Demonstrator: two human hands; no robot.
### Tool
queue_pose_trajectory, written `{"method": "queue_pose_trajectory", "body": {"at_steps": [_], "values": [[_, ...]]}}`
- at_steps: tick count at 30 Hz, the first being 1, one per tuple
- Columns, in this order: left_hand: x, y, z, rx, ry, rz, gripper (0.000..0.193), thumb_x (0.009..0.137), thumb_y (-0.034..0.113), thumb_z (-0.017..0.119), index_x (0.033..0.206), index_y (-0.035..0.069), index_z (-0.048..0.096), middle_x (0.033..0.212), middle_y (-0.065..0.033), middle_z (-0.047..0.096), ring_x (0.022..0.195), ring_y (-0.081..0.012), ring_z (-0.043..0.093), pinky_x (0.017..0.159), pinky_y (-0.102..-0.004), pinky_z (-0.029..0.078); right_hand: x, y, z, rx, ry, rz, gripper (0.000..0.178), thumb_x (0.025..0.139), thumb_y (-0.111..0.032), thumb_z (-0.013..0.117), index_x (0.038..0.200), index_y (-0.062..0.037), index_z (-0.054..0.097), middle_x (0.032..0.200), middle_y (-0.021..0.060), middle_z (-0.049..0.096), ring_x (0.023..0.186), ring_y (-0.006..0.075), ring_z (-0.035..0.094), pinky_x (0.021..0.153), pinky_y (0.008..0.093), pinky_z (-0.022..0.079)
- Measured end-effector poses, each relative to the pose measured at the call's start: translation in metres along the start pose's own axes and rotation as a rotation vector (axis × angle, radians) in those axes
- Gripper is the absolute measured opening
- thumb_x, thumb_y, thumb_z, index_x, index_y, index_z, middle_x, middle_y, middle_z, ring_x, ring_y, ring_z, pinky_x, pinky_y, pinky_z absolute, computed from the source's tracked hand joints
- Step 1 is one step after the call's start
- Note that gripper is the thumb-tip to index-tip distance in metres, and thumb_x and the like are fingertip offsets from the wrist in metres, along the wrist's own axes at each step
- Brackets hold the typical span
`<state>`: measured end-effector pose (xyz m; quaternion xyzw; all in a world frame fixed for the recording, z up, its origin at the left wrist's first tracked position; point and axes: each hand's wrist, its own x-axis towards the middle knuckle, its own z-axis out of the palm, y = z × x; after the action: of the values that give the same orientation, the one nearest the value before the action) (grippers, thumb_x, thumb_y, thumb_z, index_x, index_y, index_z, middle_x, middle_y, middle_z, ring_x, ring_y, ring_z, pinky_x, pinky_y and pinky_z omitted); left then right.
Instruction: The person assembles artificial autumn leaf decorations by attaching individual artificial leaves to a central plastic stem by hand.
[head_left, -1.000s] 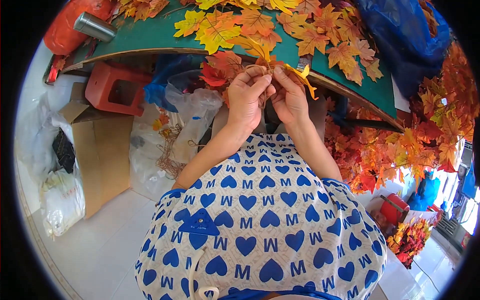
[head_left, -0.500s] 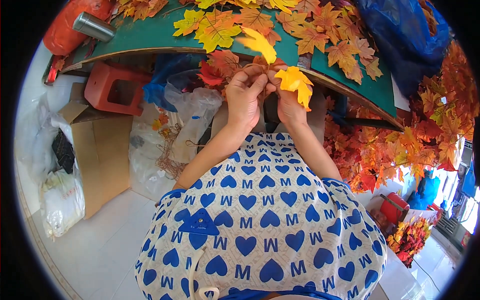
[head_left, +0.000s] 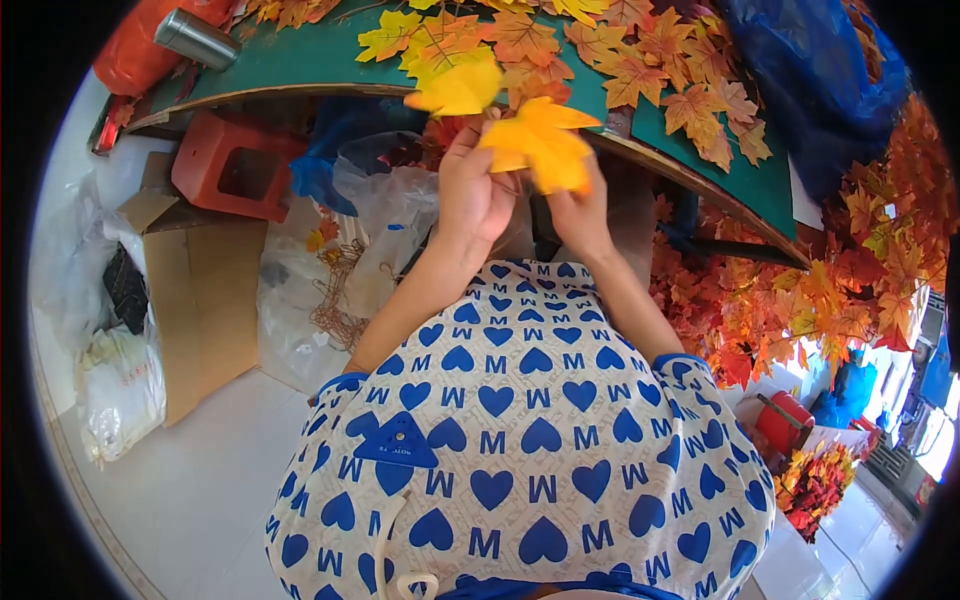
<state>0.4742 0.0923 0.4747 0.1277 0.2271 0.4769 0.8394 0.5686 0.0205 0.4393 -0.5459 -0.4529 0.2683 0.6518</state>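
My left hand is raised just off the near edge of the table, its fingers pinched on the stem of an artificial maple leaf spray. One yellow leaf stands above those fingers, slightly blurred. A second, yellow-orange leaf spreads between my hands and covers some of the fingertips. My right hand is close beside this leaf with its fingers curled; their tips and whatever they grip are hidden behind it.
Artificial maple leaves lie on the green table, beside a metal flask. A blue plastic bag covers the right end. Below are a red stool, a cardboard box and clear plastic bags. Orange leaf bunches crowd the right.
Both yellow leaves have swung left, and the lower one now lies in front of my fingers. My hands were together at the fingertips; my right hand is now a little lower and apart.
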Motion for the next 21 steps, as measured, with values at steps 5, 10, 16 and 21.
{"method": "queue_pose_trajectory", "body": {"at_steps": [5,10,16,21], "values": [[0.024,0.024,-0.037,-0.272,-0.426,-0.056,0.022,0.090,0.012,0.053,0.111,0.007,0.052,0.102,-0.0043,0.057,0.099,-0.0177,0.055,0.087,-0.0298,0.046,-0.020,-0.004,0.018,0.212,-0.269,0.251,0.028,0.090,-0.009,0.055,0.115,0.0020,0.051,0.086,0.0056,0.061,0.074,0.0089,0.058,0.066,0.0223,0.046],[0.006,0.042,-0.051,0.091,-0.171,0.100,0.026,0.086,0.006,0.059,0.112,0.007,0.055,0.105,-0.0044,0.059,0.099,-0.0174,0.056,0.089,-0.0311,0.043,-0.011,-0.014,0.020,0.034,-0.140,0.185,0.019,0.087,-0.007,0.059,0.104,0.0020,0.063,0.067,0.0030,0.060,0.054,0.0057,0.054,0.050,0.0209,0.043],[-0.013,0.024,-0.056,0.099,-0.058,-0.055,0.029,0.087,0.010,0.059,0.115,0.007,0.051,0.097,-0.0031,0.060,0.093,-0.0162,0.057,0.084,-0.0303,0.043,-0.013,-0.005,0.027,-0.043,-0.115,0.159,0.019,0.086,-0.007,0.061,0.103,0.0021,0.063,0.069,0.0030,0.061,0.055,0.0053,0.054,0.049,0.0204,0.043],[-0.008,0.016,-0.063,0.108,-0.131,-0.063,0.021,0.087,0.013,0.060,0.107,0.008,0.056,0.096,-0.0030,0.060,0.086,-0.0142,0.057,0.079,-0.0322,0.047,-0.014,-0.008,0.018,0.201,-0.231,0.426,0.018,0.090,-0.008,0.056,0.101,0.0034,0.063,0.077,0.0036,0.062,0.056,0.0067,0.053,0.052,0.0211,0.044]]}}
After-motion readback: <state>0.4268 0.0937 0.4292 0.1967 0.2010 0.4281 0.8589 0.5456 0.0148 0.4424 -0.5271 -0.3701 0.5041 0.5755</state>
